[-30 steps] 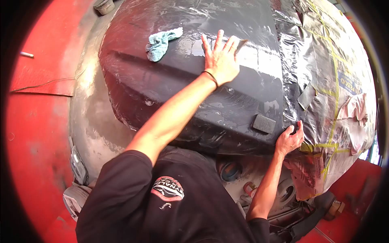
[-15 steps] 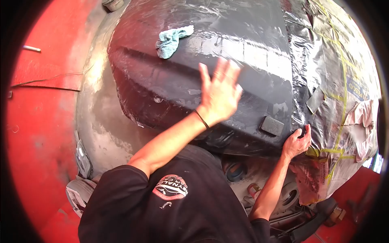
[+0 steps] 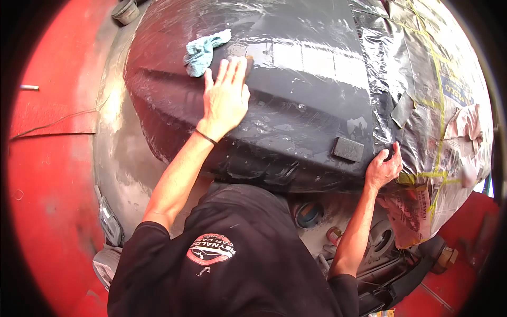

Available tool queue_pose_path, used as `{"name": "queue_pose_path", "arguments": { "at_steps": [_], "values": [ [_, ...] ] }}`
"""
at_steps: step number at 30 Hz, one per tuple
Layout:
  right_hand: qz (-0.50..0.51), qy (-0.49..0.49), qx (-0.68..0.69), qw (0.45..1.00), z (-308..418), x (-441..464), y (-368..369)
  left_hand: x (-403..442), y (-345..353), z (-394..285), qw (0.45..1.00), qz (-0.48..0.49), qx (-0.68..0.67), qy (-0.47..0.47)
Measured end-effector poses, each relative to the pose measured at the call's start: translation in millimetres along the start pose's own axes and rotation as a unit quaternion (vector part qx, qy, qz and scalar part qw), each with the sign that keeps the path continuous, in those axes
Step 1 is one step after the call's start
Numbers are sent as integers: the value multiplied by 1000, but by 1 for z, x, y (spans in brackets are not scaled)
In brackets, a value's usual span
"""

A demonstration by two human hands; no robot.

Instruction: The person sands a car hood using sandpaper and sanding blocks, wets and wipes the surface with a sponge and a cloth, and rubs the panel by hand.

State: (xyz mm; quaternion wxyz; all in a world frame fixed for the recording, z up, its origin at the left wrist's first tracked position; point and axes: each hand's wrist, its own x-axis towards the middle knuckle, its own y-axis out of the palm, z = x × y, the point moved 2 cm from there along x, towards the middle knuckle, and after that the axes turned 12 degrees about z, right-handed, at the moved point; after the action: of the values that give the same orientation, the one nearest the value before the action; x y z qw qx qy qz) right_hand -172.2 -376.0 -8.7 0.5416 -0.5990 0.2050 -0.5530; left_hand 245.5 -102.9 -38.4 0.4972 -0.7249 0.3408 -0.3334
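Observation:
My left hand lies flat on a wet, dark car body panel, fingers stretched out and nothing visible in it. Just beyond its fingertips is a crumpled teal cloth, resting on the panel. A small brownish spot shows beside the fingertips; I cannot tell what it is. At the panel's lower right edge, my right hand rests with thumb and forefinger apart; its other fingers are partly hidden. Near that hand sits a dark rectangular block that looks like a sanding block.
Plastic and paper masking with yellow tape covers the right side, where a grey scrap and a pale rag lie. A small bucket stands at the upper left. Car parts show below the panel's edge.
My left hand has slid left across the panel, close to the teal cloth. My right hand stays at the panel's edge. The whole view has shifted slightly.

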Motion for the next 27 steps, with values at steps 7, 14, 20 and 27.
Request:
{"name": "queue_pose_path", "arguments": {
  "at_steps": [7,14,20,27],
  "values": [
    [11,21,-7,1000,2,-3,-3,32,38,-152,982,40,3,187],
    [2,-15,20,1000,-2,0,-3,32,14,-64,996,43,64,47],
    [6,13,6,1000,-1,-2,0,30,24,16,998,26,45,-46],
    [6,20,13,1000,-3,-3,0,30,27,8,996,16,39,-74]
  ]
}}
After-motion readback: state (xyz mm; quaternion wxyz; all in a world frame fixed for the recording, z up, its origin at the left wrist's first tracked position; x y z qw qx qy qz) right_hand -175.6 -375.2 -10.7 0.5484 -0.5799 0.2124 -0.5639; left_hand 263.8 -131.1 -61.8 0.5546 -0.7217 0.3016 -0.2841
